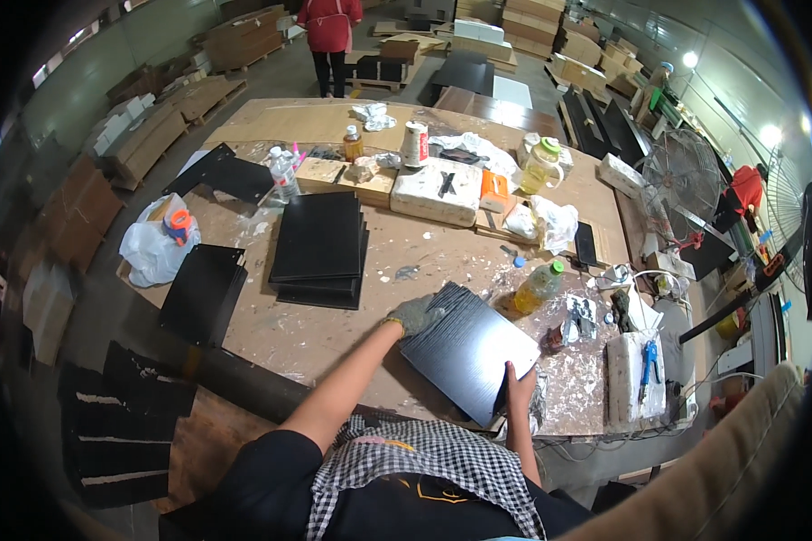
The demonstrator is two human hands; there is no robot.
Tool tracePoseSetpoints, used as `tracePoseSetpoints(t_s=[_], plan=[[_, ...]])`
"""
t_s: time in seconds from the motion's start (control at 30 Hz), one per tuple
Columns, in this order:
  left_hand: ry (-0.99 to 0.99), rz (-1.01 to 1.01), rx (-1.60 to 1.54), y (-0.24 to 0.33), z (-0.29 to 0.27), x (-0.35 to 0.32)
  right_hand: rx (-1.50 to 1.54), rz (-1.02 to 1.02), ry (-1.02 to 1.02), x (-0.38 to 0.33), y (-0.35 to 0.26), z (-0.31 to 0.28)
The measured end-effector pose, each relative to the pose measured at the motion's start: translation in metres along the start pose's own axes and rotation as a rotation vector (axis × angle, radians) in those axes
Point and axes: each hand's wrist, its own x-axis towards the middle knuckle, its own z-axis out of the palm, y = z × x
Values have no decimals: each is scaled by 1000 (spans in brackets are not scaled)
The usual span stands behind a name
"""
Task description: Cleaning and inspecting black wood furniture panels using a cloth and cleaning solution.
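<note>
A black rectangular board [465, 347] with a grained, shiny face is held tilted over the near side of the worktable. My left hand [413, 316], in a grey glove, is closed on its upper left edge with the thumb on the face. At the lower right edge my bare right hand [520, 389] grips the board, its thumb on top and the other fingers mostly hidden. To the left lies a stack of similar black boards [316, 239]. A bottle of yellow liquid with a green cap [539, 288] stands just beyond the board.
The paint-flecked worktable [271, 338] carries another black stack [203, 293], a plastic bag [153, 248] and several bottles. On the right are a blue-handled tool [647, 368] on a white block, cables and a large fan [681, 176]. A person in red [329, 27] stands beyond the table.
</note>
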Motion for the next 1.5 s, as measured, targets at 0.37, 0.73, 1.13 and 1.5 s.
tracePoseSetpoints(t_s=[0.37, 0.73, 1.13, 1.5], plan=[[-50, 101, -25, 10, 6, 24, 226, 208, -94, 0, -5, -18], [333, -203, -313, -3, 51, -120, 250, 32, -485, 92, -61, 27], [338, -368, -771, 41, 81, -197, -282, -391, -1334, 184, -189, 190], [438, -68, -8, -104, -15, -124, 213, -336, 20, 53, -80, 79]])
